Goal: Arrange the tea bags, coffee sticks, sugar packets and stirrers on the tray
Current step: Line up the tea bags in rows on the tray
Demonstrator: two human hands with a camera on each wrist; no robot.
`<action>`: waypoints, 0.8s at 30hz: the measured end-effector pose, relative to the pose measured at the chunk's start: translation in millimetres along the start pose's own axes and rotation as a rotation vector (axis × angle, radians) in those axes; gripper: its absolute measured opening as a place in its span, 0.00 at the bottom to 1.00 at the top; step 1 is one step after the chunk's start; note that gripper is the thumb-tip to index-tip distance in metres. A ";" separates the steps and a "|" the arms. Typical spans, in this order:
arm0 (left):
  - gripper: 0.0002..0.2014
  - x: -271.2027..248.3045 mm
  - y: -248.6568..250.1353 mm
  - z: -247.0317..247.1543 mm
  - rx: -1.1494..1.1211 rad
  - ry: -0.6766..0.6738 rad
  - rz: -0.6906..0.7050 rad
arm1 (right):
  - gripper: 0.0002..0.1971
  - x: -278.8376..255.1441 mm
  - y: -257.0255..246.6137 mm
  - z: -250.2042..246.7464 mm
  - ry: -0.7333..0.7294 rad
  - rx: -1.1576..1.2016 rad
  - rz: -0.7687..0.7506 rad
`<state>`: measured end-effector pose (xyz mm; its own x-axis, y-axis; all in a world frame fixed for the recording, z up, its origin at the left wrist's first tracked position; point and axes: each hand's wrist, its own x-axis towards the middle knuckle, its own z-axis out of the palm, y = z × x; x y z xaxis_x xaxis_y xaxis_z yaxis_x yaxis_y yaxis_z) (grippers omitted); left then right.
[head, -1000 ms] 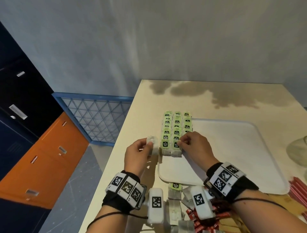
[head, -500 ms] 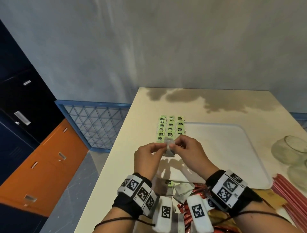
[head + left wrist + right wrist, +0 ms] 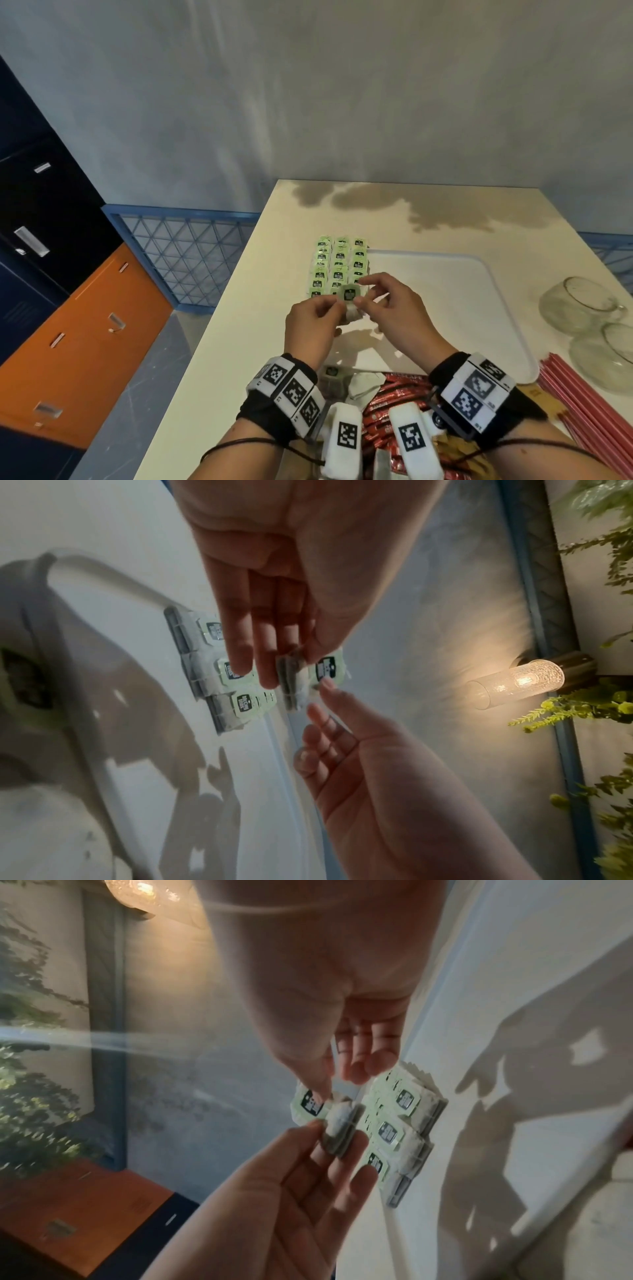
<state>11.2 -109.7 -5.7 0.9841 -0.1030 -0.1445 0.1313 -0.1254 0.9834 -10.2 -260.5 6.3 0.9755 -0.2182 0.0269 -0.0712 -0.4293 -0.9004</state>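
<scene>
Tea bags (image 3: 337,265) mostly line my tray (image 3: 445,308); both hands (image 3: 313,325) (image 3: 394,310) pinch another (image 3: 349,295), coffee sticks (image 3: 394,404) and stirrers (image 3: 589,401) still waiting.

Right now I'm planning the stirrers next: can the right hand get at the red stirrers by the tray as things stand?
Probably yes, once freed. The red stirrers lie bare on the table, right of the tray, nothing on them. But the right hand and left hand both pinch a tea bag.

Only "NESCAFE", faintly, on the red coffee sticks (image 3: 394,399); tea-bag tag print illegible.
</scene>
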 end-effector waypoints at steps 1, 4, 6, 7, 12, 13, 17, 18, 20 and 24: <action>0.08 -0.2 -0.1 0.6 0.017 -0.040 -0.016 | 0.08 1.6 3.0 -2.6 -0.010 0.016 0.031; 0.07 2.2 -3.8 -2.3 0.152 -0.170 -0.032 | 0.05 4.1 15.0 -7.9 -0.133 0.009 0.118; 0.04 11.8 -6.6 -11.2 0.334 -0.172 0.035 | 0.06 6.6 27.0 -9.3 -0.200 -0.017 0.201; 0.06 19.8 -8.5 -17.1 0.467 -0.141 0.079 | 0.06 8.0 32.6 -9.1 -0.215 -0.027 0.234; 0.14 61.4 -10.3 -38.7 0.867 -0.108 0.104 | 0.07 20.4 47.6 -2.5 -0.075 -0.134 0.199; 0.14 66.7 -11.3 -39.7 0.878 -0.141 0.086 | 0.06 23.8 49.0 0.7 -0.060 -0.109 0.197; 0.12 75.4 -16.2 -38.5 0.827 -0.197 0.064 | 0.06 35.3 53.4 11.7 -0.028 -0.139 0.175; 0.11 77.6 -17.5 -37.8 0.826 -0.194 0.070 | 0.07 38.8 54.2 13.7 -0.018 -0.138 0.170; 0.12 81.1 -20.1 -36.5 0.827 -0.182 0.094 | 0.07 44.6 54.1 16.1 0.000 -0.112 0.177; 0.10 81.5 -21.8 -29.8 0.828 -0.214 0.191 | 0.07 51.7 53.3 19.0 0.019 -0.104 0.186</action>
<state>92.1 -86.0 -35.6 0.9261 -0.3677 -0.0845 -0.2439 -0.7544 0.6094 40.3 -278.0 -48.6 0.9395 -0.3182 -0.1264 -0.2718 -0.4683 -0.8407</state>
